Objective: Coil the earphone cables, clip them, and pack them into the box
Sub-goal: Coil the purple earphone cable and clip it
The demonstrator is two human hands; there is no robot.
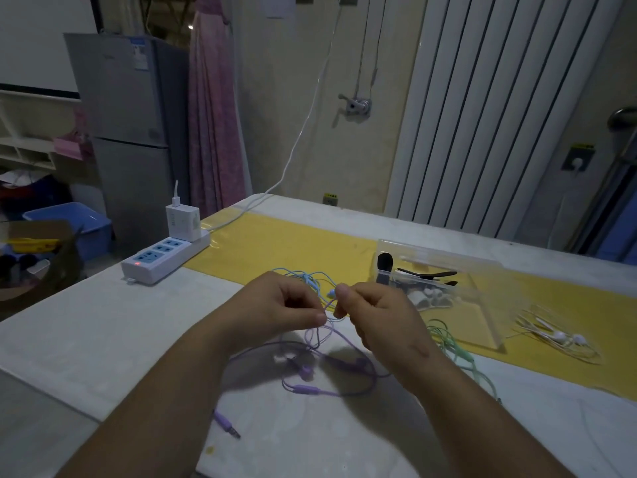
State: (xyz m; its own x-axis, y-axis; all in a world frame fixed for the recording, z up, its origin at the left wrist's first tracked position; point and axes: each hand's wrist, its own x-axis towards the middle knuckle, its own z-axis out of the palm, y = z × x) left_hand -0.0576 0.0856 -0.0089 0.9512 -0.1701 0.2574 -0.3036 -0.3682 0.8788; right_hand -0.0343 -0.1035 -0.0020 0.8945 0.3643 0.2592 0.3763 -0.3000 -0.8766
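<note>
- You have four sets of earphones on the bench (103, 322): one purple (306, 372), one blue (306, 276), one green (458, 353) and one white (558, 338).
- The purple earphones lie loose and uncoiled just below your hands. The blue earphones are behind your hands, the green by your right wrist, and the white at the far right.
- One clear box (448, 251) sits on the yellow strip (293, 243), between the blue and white sets. At least two black clips (427, 274) are inside it.
- One power strip (165, 258) with one charger (182, 222) plugged in sits at the bench's left edge.
- Your left hand (279, 305) is raised, fingers curled, pinching the purple cable between thumb and forefinger.
- Your right hand (375, 315) is close beside the left hand, fingers curled and thumb up. It appears to pinch the same cable.
</note>
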